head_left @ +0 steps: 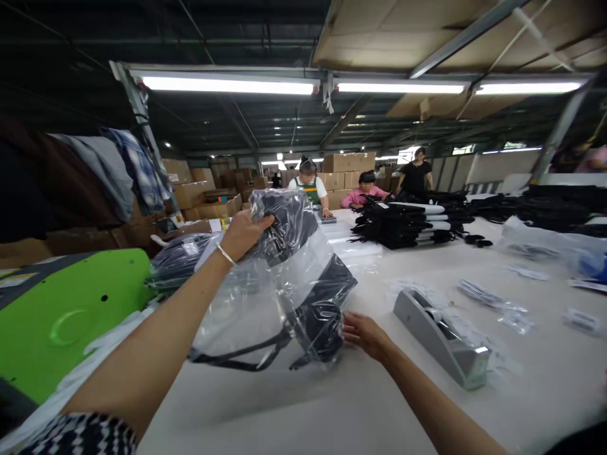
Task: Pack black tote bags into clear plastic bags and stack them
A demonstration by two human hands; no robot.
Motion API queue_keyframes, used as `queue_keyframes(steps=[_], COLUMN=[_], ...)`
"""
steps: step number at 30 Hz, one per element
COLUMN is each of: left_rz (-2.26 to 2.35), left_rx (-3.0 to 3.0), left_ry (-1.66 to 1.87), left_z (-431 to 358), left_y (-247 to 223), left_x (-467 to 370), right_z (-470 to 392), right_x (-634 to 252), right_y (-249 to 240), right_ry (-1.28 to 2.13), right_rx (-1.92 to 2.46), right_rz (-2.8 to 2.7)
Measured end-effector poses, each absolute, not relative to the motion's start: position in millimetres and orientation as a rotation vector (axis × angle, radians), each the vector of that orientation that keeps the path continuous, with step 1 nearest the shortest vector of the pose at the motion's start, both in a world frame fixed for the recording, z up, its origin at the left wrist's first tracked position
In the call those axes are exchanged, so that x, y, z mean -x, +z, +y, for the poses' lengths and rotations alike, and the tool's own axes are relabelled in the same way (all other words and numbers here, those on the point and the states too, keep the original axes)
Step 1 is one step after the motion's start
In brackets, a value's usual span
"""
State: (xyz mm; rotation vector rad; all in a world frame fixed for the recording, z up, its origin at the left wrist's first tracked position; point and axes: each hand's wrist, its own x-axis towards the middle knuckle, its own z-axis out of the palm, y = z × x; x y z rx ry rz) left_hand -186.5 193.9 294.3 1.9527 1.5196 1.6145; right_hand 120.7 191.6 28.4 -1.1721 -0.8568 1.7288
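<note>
One clear bag (279,284) with black contents (322,325) was held over the worktop (284,417), its top grasped by the left hand (245,235) and its side touched by the right hand (367,335), whose pinch could not be confirmed; it could have slipped had grip loosened.

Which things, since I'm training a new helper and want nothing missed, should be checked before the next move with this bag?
1. Left hand gripping the clear bag near its top: ok.
2. Right hand at the bag's lower right side: ok; whether it grips firmly, cannot tell.
3. Black item inside the bag: ok, visible through the plastic.
4. Bag lying flat on the table: not ok, its top is held up.
5. Bag's opening sealed: cannot tell.
6. Tape dispenser clear of both hands: ok.
</note>
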Motion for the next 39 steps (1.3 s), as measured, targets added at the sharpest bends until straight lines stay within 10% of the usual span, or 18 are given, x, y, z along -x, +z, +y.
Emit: queue_keyframes(steps=[5, 9, 17, 39], left_rz=[1.654, 1.149, 1.252, 1.401], left_rx=[-3.04, -3.516, -3.177, -3.051], left_ry=[1.206, 0.648, 0.621, 0.872], left_z=[125, 75, 11, -17], left_y=[317, 220, 28, -28], left_x=[152, 131, 125, 80], right_z=[204, 206, 150, 186], right_x=[-153, -198, -215, -235], right_y=[84, 103, 28, 22], right_ry=[1.893, 1.927, 1.831, 1.008], right_rx=[0.926, 0.634, 1.155, 1.723], right_rz=[-0.697, -0.677, -0.561, -1.403])
